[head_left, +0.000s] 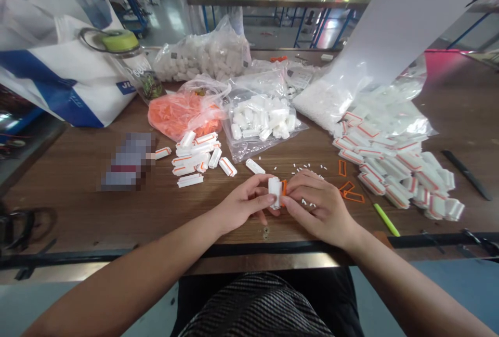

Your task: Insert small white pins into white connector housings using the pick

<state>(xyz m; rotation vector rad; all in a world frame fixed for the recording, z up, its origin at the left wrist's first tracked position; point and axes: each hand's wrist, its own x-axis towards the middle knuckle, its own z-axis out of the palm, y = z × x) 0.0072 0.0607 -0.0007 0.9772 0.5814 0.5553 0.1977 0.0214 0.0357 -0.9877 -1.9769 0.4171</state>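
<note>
My left hand point(244, 203) pinches a small white plastic block point(275, 190) just above the wooden table point(78, 196). Pressed against the block's right side is an orange clip point(284, 188), gripped by my right hand point(319, 207). Both hands meet at the table's front middle. Tiny white pins point(307, 167) lie scattered just behind them, and a single white block point(255, 166) rests close by. Loose orange clips point(350, 191) lie to the right of my right hand.
A small pile of white-and-orange pieces point(197, 157) lies left of centre; a large pile point(393, 163) spreads on the right. Behind are bags of orange clips point(179, 113), white blocks point(261, 118) and white parts point(202, 59), a lidded jar point(134, 61), a yellow-green pen point(386, 219).
</note>
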